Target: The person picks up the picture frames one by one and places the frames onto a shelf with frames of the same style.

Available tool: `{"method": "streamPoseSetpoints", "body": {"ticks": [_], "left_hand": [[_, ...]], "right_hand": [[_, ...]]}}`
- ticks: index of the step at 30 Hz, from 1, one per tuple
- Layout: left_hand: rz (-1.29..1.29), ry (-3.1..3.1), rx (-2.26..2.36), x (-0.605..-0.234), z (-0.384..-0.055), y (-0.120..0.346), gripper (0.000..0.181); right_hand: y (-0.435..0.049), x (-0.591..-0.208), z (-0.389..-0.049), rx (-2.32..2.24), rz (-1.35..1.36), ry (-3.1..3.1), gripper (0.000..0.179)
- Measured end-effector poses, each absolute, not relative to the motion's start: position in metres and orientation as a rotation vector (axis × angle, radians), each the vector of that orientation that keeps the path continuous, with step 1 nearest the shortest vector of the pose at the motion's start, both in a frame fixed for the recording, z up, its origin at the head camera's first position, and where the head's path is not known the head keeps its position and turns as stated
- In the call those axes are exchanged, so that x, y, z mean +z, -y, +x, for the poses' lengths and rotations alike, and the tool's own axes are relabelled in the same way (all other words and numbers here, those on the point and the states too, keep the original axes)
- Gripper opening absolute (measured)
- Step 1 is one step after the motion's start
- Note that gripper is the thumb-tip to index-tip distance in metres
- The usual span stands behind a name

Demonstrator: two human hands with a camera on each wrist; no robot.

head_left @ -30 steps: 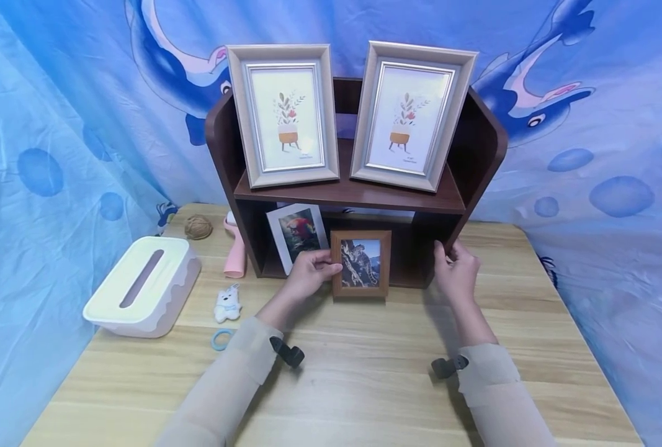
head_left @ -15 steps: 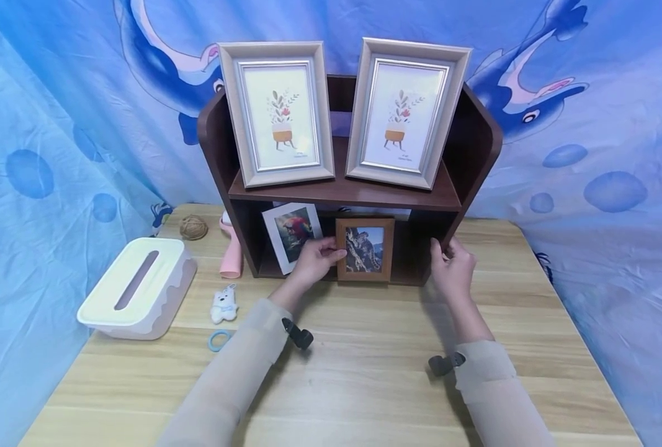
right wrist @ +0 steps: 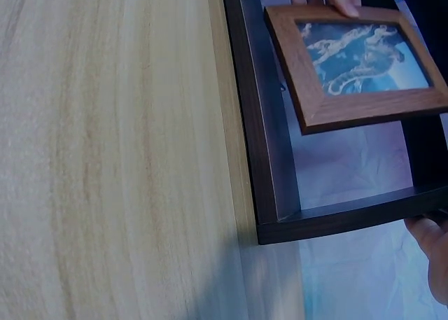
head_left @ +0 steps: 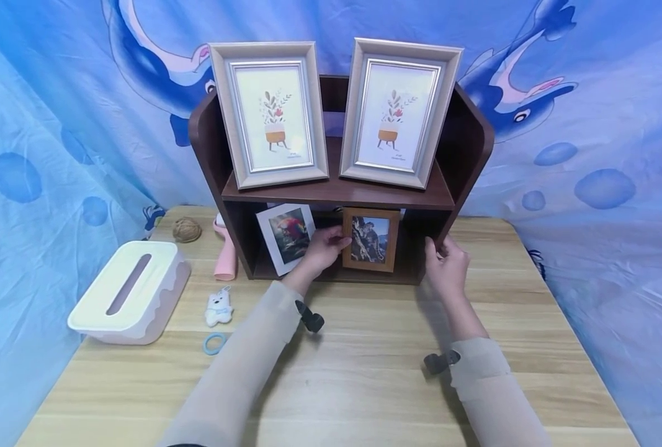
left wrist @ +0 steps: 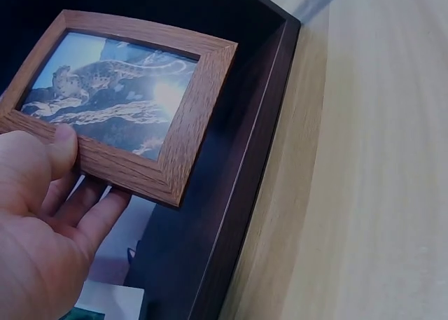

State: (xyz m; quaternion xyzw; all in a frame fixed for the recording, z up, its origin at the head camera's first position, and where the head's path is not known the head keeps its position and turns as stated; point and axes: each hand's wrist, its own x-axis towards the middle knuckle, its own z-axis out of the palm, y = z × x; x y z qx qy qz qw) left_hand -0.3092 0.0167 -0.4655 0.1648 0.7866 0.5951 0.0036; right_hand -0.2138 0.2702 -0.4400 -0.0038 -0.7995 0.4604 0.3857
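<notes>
A small brown wooden picture frame [head_left: 370, 240] with a big-cat picture stands upright in the lower compartment of the dark brown shelf [head_left: 336, 197]. My left hand [head_left: 323, 248] pinches its left border, with the thumb [left wrist: 63, 152] on the front and the other fingers behind. In the left wrist view the frame looks raised over the compartment floor. Beside that hand a white frame [head_left: 289, 236] with a parrot picture leans in the same compartment, partly covered by my fingers. My right hand [head_left: 448, 267] grips the front edge of the shelf's right side panel.
Two large beige frames [head_left: 269, 118] with plant prints stand on the upper shelf. At the left of the table are a white tissue box [head_left: 132, 292], a twine ball [head_left: 187, 230], a pink-handled roller [head_left: 226, 254], a white bear charm [head_left: 218, 307] and a blue ring [head_left: 214, 343].
My left hand has carried the brown wooden frame back and slightly right, from before the shelf into its lower compartment. The right hand keeps its place at the side panel.
</notes>
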Motion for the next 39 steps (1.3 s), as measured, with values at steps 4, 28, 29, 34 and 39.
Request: {"method": "streamPoseSetpoints", "body": {"ticks": [4,28,29,34,39], "left_hand": [[0.52,-2.476,1.823,-0.468,-0.319,-0.024,0.013],[0.368,-2.201,1.833,-0.464,-0.337,-0.031,0.036],[0.367,-2.195,1.832,-0.464,-0.337,-0.03,0.035],[0.366,-2.19,1.816,-0.464,-0.336,-0.029,0.036],[0.38,-2.248,1.801,-0.468,-0.333,-0.03,0.035]], "right_hand": [[-0.271,-0.442,-0.215,1.169,-0.019,2.036,0.01],[-0.271,-0.441,-0.218,1.16,-0.039,2.043,0.01],[-0.271,-0.441,-0.218,1.161,-0.037,2.041,0.011],[-0.269,-0.441,-0.217,1.172,-0.026,2.039,0.01],[-0.27,-0.441,-0.217,1.171,-0.023,2.036,0.011]]}}
